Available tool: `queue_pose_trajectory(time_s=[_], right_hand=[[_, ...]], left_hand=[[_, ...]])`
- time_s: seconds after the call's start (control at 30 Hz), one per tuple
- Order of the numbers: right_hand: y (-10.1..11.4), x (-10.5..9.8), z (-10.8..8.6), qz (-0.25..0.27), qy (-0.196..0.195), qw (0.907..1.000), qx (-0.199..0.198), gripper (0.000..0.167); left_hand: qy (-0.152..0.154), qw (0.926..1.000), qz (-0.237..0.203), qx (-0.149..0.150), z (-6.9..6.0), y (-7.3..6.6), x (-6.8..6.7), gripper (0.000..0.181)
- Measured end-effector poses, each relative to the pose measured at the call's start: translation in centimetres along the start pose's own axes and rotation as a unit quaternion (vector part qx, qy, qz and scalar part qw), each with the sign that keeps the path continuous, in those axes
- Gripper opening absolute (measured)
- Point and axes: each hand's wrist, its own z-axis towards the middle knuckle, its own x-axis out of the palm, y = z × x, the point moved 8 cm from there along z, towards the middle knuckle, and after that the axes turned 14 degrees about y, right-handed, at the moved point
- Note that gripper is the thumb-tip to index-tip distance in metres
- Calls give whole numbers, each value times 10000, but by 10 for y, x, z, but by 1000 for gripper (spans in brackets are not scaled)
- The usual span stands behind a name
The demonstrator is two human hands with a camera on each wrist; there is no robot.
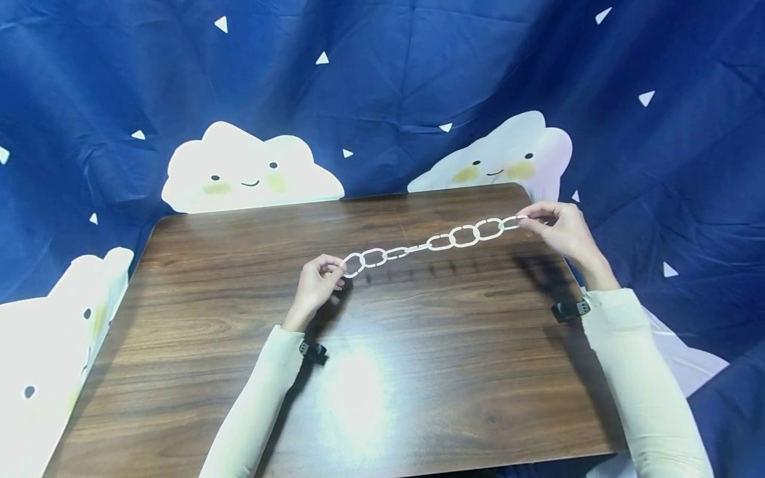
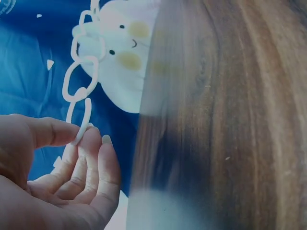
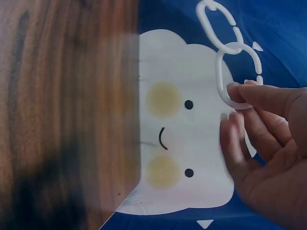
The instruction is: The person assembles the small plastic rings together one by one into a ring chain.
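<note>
A white plastic chain (image 1: pixel 464 236) of several oval links stretches between my two hands above the table, its right end farther back. Small gaps show in some of the links. My left hand (image 1: pixel 318 284) pinches the link at the chain's left end; in the left wrist view that end link (image 2: pixel 86 117) sits between thumb and fingertips. At the other end, my right hand (image 1: pixel 564 229) pinches the last link (image 3: pixel 219 79) between thumb and fingers, as the right wrist view shows. The chain's shadow falls on the wood below it.
The brown wooden table (image 1: pixel 209 318) has a bright glare spot near its front. Behind it hangs a blue curtain (image 1: pixel 382 79) with white triangles and smiling clouds (image 1: pixel 245 156). Black wrist straps (image 1: pixel 570 311) sit over the light sleeves.
</note>
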Motion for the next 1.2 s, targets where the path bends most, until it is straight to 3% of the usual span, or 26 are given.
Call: queue_pose_trajectory(time_s=[0.13, 0.23, 0.33, 0.53, 0.77, 1.0, 1.2], right_hand=[[-10, 7, 1, 281, 180, 9994, 67, 22], [-15, 10, 1, 138, 233, 9996, -8, 18], [-21, 12, 1, 109, 238, 9995, -195, 13], [-38, 20, 2, 663, 196, 9959, -587, 10], [-51, 29, 2, 1013, 104, 9946, -196, 26], [-65, 36, 2, 915, 314, 9952, -138, 28], [-67, 41, 1, 918, 340, 9952, 39, 31]], left_hand=[[42, 9998, -188, -84, 0, 2, -2, 16], [67, 9996, -205, -180, 1, 5, -4, 17], [99, 9994, -221, -256, 3, 7, -5, 18], [140, 9987, -338, -355, 3, 10, -5, 20], [200, 9972, -661, -297, 6, 10, -5, 17], [197, 9950, -922, -339, 11, 10, -4, 21], [194, 9973, -622, -334, 15, 7, -3, 20]])
